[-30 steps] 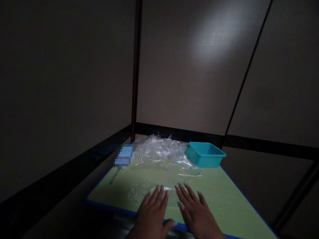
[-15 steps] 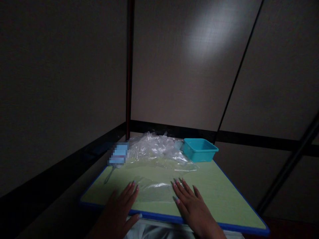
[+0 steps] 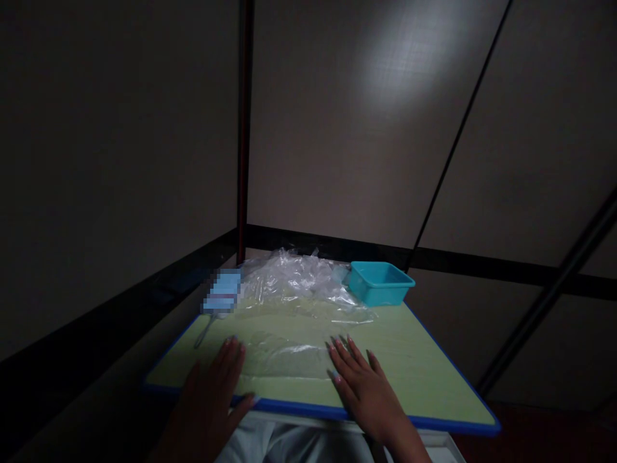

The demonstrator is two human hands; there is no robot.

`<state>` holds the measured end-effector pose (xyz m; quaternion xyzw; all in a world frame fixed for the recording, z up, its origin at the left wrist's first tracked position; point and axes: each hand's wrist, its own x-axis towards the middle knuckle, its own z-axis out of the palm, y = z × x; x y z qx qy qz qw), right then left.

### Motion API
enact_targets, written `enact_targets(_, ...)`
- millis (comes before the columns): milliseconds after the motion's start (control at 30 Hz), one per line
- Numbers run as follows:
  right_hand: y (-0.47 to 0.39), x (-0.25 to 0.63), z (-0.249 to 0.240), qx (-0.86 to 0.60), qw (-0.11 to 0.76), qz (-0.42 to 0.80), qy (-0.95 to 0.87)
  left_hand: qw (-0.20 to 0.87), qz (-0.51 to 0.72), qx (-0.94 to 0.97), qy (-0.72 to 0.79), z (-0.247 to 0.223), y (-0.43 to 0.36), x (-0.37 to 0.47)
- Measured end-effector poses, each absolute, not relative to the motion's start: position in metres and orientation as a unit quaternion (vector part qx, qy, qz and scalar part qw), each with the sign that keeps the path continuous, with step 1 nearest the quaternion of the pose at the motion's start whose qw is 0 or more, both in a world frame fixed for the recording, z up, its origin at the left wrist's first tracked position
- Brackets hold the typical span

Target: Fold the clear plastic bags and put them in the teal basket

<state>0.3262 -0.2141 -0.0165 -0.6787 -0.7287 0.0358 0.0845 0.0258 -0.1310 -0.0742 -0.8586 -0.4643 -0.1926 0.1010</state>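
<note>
Has the left hand (image 3: 207,393) palm down toward the near left part of the green tabletop (image 3: 424,379), with the longer fingers fairly narrow and the thumb angled well out over the blue table edge (image 3: 299,409). Cannot tell, in the dim light, whether those fingertips press on anything. Beyond that hand, at the far left, has a blue object (image 3: 223,290) blurred into blocks — too obscured to identify — with a thin looped strap (image 3: 202,332) trailing toward the near side.

Between the hands, near the front of the tabletop, has a clear plastic sheet (image 3: 289,360) lying mostly flat, faintly creased and catching a little light. Farther back, has a crumpled heap of clear plastic (image 3: 289,280), with a thin flap spreading forward and right. Below the near edge, shows pale cloth (image 3: 299,445).

At the right side of the sheet, has the right hand (image 3: 370,393) palm down, fingers moderately wide — gripping nothing, with the fingertips and thumb tip at the sheet's right margin. Behind and to the right of that hand, well apart from it, has a teal plastic basin (image 3: 383,292) standing upright and open-topped, just beside the heap.
</note>
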Motion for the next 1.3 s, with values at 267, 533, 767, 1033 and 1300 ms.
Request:
enact_targets(267, -0.213, 0.33, -0.025, -0.704, 0.099, 0.002, -0.703, 0.069, -0.18, -0.894, -0.404, -0.066, -0.146, 0.027)
enact_targets(533, -0.212, 0.33, -0.029, -0.732, 0.122, -0.001, -0.67, 0.08, -0.222, -0.887, -0.398, -0.052, -0.14, 0.043)
enact_targets(767, -0.214, 0.326, -0.022, -0.722, 0.086, 0.016, -0.687, -0.033, -0.207, -0.919, -0.334, -0.001, -0.094, 0.104)
enact_targets(1033, -0.21, 0.331, -0.032, -0.719, 0.083, -0.005, -0.69, -0.108, -0.12, -0.928, -0.336, -0.003, -0.045, 0.105)
enact_targets(1300, -0.21, 0.331, -0.032, -0.72, 0.087, -0.001, -0.689, -0.135, -0.119, -0.926, -0.331, -0.015, -0.048, 0.11)
